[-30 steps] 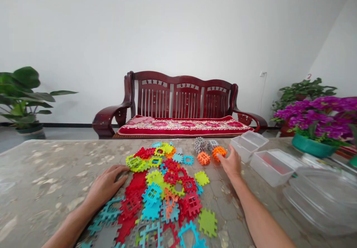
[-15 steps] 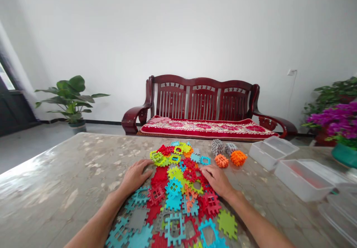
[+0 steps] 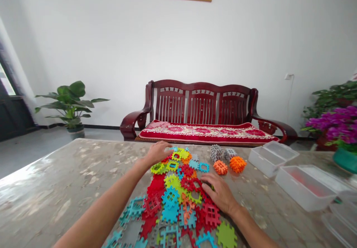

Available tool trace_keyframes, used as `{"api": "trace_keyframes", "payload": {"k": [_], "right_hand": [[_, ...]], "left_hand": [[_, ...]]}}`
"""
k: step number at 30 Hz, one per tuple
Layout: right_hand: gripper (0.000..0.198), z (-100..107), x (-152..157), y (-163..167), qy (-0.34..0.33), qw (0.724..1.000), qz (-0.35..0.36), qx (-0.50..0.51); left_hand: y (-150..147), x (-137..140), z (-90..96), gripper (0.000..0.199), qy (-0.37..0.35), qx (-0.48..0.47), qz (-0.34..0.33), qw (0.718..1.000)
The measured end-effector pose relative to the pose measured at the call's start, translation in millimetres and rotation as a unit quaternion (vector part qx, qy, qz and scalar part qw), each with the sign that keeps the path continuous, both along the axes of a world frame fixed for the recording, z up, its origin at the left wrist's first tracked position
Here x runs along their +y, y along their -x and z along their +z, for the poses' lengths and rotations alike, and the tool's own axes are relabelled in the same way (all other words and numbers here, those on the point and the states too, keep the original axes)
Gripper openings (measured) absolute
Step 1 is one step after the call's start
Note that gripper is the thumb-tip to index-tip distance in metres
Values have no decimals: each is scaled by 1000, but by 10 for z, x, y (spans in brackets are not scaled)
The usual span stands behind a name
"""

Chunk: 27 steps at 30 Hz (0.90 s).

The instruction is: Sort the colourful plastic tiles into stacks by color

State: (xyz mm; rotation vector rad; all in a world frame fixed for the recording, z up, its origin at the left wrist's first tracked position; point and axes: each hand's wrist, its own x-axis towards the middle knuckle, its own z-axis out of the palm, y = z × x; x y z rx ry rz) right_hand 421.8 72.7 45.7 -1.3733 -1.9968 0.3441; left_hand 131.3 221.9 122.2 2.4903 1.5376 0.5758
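A heap of flat plastic interlocking tiles with notched edges, in red, blue, lime, grey and orange, spreads down the middle of the table. My left hand [image 3: 159, 153] reaches over the far left end of the heap, fingers stretched out near the lime tiles [image 3: 158, 168]. At the heap's right side rests my right hand [image 3: 220, 191], thumb and fingers apart beside the red tiles [image 3: 191, 184]. A bit of yellow-green shows between its thumb and fingers; no grip on it is visible. Closest to my right forearm lies a lime square tile [image 3: 226, 234].
Two orange assembled blocks [image 3: 238, 164] and two grey ones [image 3: 215, 153] stand beyond my right hand. Translucent plastic boxes [image 3: 304, 190] line the right side, one with red contents. Behind the patterned table [image 3: 83, 181] is a wooden bench [image 3: 200, 102]; purple flowers [image 3: 334, 123] stand far right.
My left hand has moved forward and right, from the heap's left edge to over its far end. My right hand has shifted slightly, its fingers more bent. The view has tilted up a little.
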Motion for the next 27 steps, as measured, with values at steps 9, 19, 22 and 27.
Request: {"api": "trace_keyframes", "payload": {"k": [9, 19, 22, 27], "right_hand": [[26, 64, -31, 60, -10, 999, -8, -46], [23, 64, -17, 115, -11, 996, -25, -86], [21, 42, -12, 116, -16, 995, -36, -90], [20, 20, -2, 113, -26, 994, -37, -100]], "left_hand": [[-849, 567, -284, 64, 118, 93, -1, 989], [-900, 550, -458, 46, 106, 53, -66, 991], [-894, 549, -429, 30, 104, 26, -96, 990], [-819, 429, -363, 14, 109, -10, -155, 982]]}}
